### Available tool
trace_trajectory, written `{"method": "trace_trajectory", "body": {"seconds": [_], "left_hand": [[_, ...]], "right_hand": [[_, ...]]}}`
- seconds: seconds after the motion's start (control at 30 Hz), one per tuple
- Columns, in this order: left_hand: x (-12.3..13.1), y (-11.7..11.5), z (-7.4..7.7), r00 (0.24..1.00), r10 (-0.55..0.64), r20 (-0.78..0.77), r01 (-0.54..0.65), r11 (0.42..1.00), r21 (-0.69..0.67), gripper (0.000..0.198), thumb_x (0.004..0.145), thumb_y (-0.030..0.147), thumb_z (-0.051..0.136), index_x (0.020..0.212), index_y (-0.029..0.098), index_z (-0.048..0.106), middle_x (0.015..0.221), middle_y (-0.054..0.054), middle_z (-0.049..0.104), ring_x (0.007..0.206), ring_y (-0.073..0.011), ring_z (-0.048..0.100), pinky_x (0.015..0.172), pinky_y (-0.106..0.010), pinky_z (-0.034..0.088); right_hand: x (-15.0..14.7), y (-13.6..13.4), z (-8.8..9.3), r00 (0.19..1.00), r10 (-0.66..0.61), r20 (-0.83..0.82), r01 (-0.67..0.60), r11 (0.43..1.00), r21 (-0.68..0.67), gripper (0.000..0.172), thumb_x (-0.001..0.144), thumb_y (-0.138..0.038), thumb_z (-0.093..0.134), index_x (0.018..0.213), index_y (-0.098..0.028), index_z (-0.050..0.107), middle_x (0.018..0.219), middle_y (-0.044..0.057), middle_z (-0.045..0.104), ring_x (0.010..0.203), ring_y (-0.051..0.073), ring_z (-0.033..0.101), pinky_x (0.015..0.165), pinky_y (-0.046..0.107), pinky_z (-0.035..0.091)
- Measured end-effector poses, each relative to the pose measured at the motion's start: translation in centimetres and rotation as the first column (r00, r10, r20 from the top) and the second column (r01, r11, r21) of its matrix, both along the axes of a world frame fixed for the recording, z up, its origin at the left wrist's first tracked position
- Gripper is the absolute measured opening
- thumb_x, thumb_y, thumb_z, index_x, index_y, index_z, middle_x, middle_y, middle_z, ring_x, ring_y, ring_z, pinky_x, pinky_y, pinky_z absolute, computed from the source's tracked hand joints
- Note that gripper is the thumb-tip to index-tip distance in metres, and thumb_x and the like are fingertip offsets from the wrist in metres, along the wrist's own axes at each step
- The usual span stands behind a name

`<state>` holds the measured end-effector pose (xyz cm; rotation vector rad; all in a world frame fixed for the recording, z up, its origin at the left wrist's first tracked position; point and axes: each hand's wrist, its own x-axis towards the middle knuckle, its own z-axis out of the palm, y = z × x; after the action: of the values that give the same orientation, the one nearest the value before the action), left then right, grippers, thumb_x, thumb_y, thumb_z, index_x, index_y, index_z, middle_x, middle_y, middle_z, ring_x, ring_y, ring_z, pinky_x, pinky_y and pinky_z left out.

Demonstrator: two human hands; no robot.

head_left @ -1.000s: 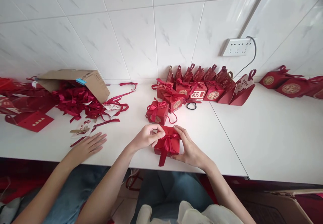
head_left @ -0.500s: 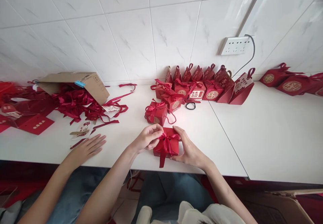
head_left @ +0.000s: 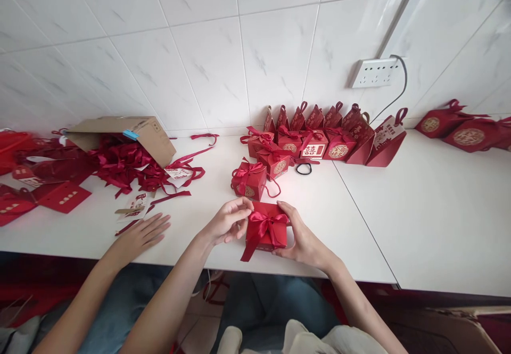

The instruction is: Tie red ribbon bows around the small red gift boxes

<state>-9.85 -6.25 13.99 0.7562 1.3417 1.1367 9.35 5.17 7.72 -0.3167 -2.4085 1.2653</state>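
A red gift box [head_left: 261, 237] sits near the front edge of the table. Across its top runs a dark pink ribbon tied in a bow [head_left: 266, 223], with one tail hanging over the front left. My right hand [head_left: 303, 239] grips the box's right side, thumb in front and fingers behind. At the box's upper left corner is my left hand [head_left: 231, 222], thumb and index finger pinched together; what lies between them, if anything, cannot be made out. Just behind stands another bowed red box [head_left: 248, 180] with a red cord handle [head_left: 274, 190].
More red boxes [head_left: 339, 143] line up by the wall. A black hair tie [head_left: 303, 169] lies nearby. To the left, a tipped cardboard box [head_left: 159, 141] spills red ribbons [head_left: 120, 170]. Another person's hand [head_left: 141, 237] rests flat beside cards and ribbon scraps.
My left fingers have come off the bow's left loop to the box corner. The ribbon tail now slants further left. My right hand keeps its hold.
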Motion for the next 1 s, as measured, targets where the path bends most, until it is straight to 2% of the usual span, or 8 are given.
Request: {"method": "trace_trajectory", "body": {"seconds": [0.1,0.23,0.33,0.53,0.67,0.77,0.83,1.0], "left_hand": [[-0.1,-0.1,-0.1,0.997,-0.021,-0.068,0.02,1.0,-0.021,0.025,0.077,0.043,0.059,0.081,0.021,0.048,0.037,0.012,0.038,0.023,-0.0036,0.026,0.024,-0.013,0.018],[0.0,-0.4,-0.2,0.948,0.06,-0.313,-0.052,0.998,0.035,0.021,0.077,0.039,0.059,0.078,0.019,0.052,0.058,0.006,0.05,0.032,-0.0037,0.039,0.029,-0.016,0.028],[0.0,-0.9,-0.3,0.914,0.132,-0.385,-0.111,0.991,0.078,0.016,0.076,0.035,0.06,0.081,0.02,0.055,0.07,0.003,0.054,0.04,-0.0045,0.042,0.032,-0.017,0.028],[0.7,-1.8,-1.8,0.943,0.28,-0.179,-0.27,0.96,0.08,0.013,0.071,0.03,0.065,0.081,0.023,0.059,0.072,0.0,0.057,0.047,-0.007,0.039,0.037,-0.02,0.02],[1.3,-1.6,-3.9,0.904,0.422,-0.062,-0.416,0.905,0.093,0.02,0.066,0.027,0.062,0.085,0.025,0.061,0.086,-0.003,0.061,0.053,-0.0091,0.045,0.039,-0.02,0.019],[1.0,-0.9,-5.4,0.876,0.482,-0.033,-0.478,0.874,0.087,0.018,0.063,0.025,0.057,0.08,0.024,0.058,0.084,-0.003,0.06,0.056,-0.0106,0.049,0.038,-0.019,0.019],[0.8,0.1,-6.1,0.872,0.489,-0.02,-0.486,0.87,0.085,0.015,0.062,0.026,0.056,0.076,0.023,0.055,0.077,-0.001,0.057,0.054,-0.0099,0.049,0.037,-0.018,0.019],[1.9,5.2,-6.8,0.944,0.328,-0.037,-0.322,0.94,0.112,0.011,0.074,0.027,0.059,0.077,0.018,0.053,0.074,0.0,0.054,0.054,-0.008,0.049,0.035,-0.016,0.022]], "right_hand": [[0.0,0.0,-0.1,1.0,0.006,-0.008,-0.006,1.0,-0.001,0.098,0.068,-0.023,0.072,0.143,-0.031,0.008,0.146,0.013,0.022,0.136,0.03,0.026,0.104,0.049,0.037],[-0.1,-0.1,0.0,1.0,0.014,-0.007,-0.014,1.0,0.005,0.098,0.068,-0.022,0.072,0.143,-0.03,0.009,0.147,0.012,0.023,0.134,0.029,0.029,0.104,0.047,0.037],[-0.1,-0.1,0.1,1.0,0.018,0.011,-0.018,1.0,0.002,0.1,0.068,-0.02,0.072,0.144,-0.031,0.007,0.148,0.012,0.022,0.134,0.029,0.029,0.103,0.047,0.038],[-0.2,-0.5,-0.3,0.999,-0.022,0.026,0.023,0.999,-0.041,0.104,0.068,-0.023,0.072,0.145,-0.032,0.001,0.152,0.013,0.005,0.135,0.03,0.027,0.093,0.044,0.046],[0.3,-0.1,-0.5,0.999,-0.044,0.029,0.045,0.998,-0.034,0.106,0.068,-0.025,0.072,0.145,-0.028,-0.001,0.145,0.016,0.026,0.127,0.029,0.04,0.094,0.047,0.046],[2.1,1.2,-0.2,0.987,-0.146,-0.068,0.151,0.986,0.076,0.104,0.068,-0.026,0.073,0.146,-0.03,0.004,0.143,0.015,0.031,0.129,0.032,0.039,0.095,0.05,0.046],[4.2,2.5,0.1,0.954,-0.263,-0.143,0.283,0.948,0.145,0.097,0.07,-0.029,0.072,0.145,-0.032,0.01,0.144,0.013,0.031,0.128,0.034,0.039,0.094,0.051,0.047],[12.2,5.5,0.7,0.768,-0.591,-0.246,0.633,0.759,0.151,0.091,0.07,-0.034,0.073,0.143,-0.036,0.02,0.144,0.009,0.03,0.13,0.037,0.036,0.098,0.055,0.044]]}}
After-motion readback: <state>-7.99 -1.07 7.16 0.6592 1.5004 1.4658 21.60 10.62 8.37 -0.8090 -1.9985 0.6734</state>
